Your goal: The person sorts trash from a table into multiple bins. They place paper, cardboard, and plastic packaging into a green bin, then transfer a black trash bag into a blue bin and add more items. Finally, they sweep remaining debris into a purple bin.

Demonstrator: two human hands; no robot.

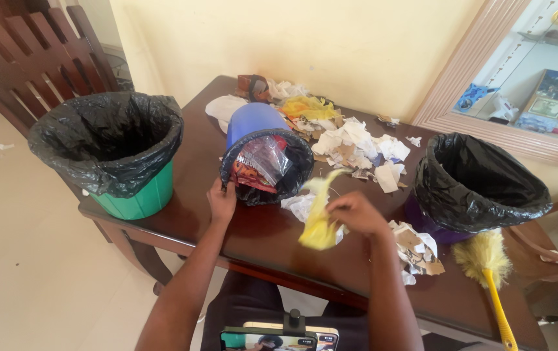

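Nearest me, at the bottom edge, a phone point(279, 338) sits on a small mount just under my forearms, its screen lit. Above it my two arms reach over the near edge of the dark wooden table point(279, 240).

My right hand point(355, 213) is closed around a crumpled yellow wrapper point(319, 218), pinched between fingers and thumb; the wrapper hangs down below the hand and a strip of it sticks up toward the far side. It is held just above the tabletop, near the middle, beside a small white scrap.

My left hand point(221, 200) rests with its fingers curled on the near rim of a blue bin point(253, 123) that lies tipped on its side, mouth toward me. The bin has a black liner, and a shiny red-and-clear packet point(259, 166) shows inside the mouth.

Far and to the right of the blue bin spreads a pile of torn paper and cardboard scraps point(357, 146), with some yellow plastic among them. Another small heap of scraps point(415, 250) lies near the right, just beside my right forearm.

At the left corner stands a green bin point(139, 198) lined with a black bag. At the right stands a purple bin point(425, 224) with a black bag too. A yellow feather duster point(487, 263) lies at the near right corner.
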